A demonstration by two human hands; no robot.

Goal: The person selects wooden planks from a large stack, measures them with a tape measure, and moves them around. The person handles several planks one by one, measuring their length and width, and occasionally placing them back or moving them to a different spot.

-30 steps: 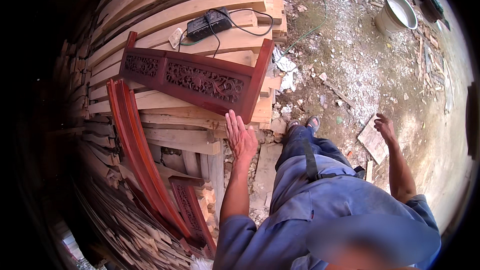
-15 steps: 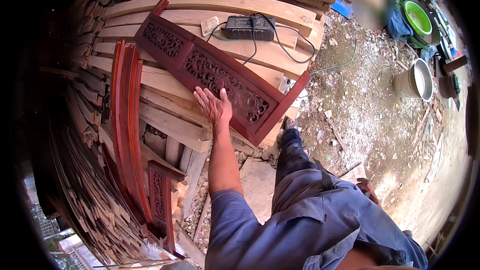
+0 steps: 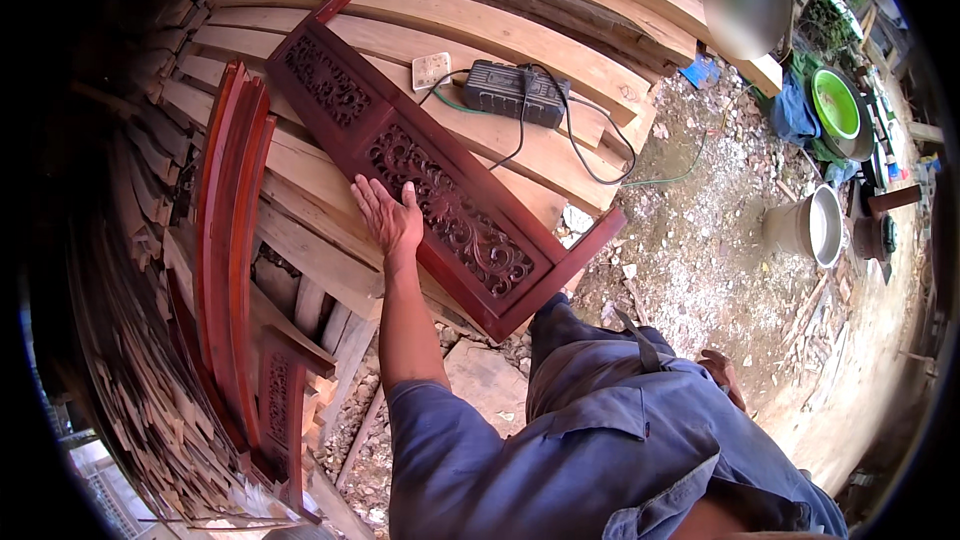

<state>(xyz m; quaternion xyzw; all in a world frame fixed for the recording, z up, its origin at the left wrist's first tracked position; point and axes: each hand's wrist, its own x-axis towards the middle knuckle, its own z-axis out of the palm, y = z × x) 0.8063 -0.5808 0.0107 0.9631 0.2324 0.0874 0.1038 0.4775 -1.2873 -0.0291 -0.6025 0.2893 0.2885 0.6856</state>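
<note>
Carved red-brown panel (image 3: 455, 215) lies slantwise across stacked pale planks (image 3: 400, 17). At its near edge, the left hand (image 3: 397, 225) has straight fingers, thumb apart, gripping nothing. The right hand (image 3: 722, 380) is half hidden; its fingers and hold cannot be made out. Just beyond the panel sit a corded black box (image 3: 500, 90) and white socket (image 3: 430, 68); curved red rails (image 3: 226, 240) flank it left.

A free gap runs between carved panel (image 3: 455, 215) and red mouldings (image 3: 225, 260); beyond the panel, power adapter (image 3: 515, 93) and cable (image 3: 522, 135) obstruct.
</note>
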